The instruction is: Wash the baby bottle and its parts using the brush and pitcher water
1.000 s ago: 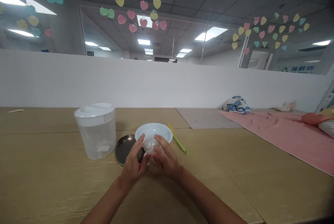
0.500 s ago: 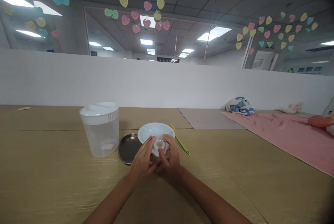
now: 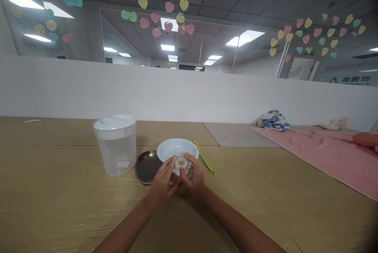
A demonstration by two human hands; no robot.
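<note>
Both my hands are wrapped round a small clear container with a white collar and a transparent domed top [image 3: 181,162]. My left hand [image 3: 162,177] grips its left side, fingers closed against it. On the right side my right hand [image 3: 195,175] holds it, with the thumb on the front of the white collar. The lower part of the container is mostly hidden by my fingers. Right behind it stands a white bowl [image 3: 168,147]. A dark round metal tray [image 3: 147,167] lies to the left of the bowl, close to my left hand.
A large translucent bucket with a white lid [image 3: 116,146] stands at the left. A green and yellow utensil [image 3: 208,163] lies right of the bowl. Farther right are a blue and white cloth [image 3: 273,120], a pink cloth [image 3: 319,152] and an orange-red object [image 3: 364,139].
The view has shifted slightly. My hands keep almost the same hold on the container, and nothing else has visibly moved.
</note>
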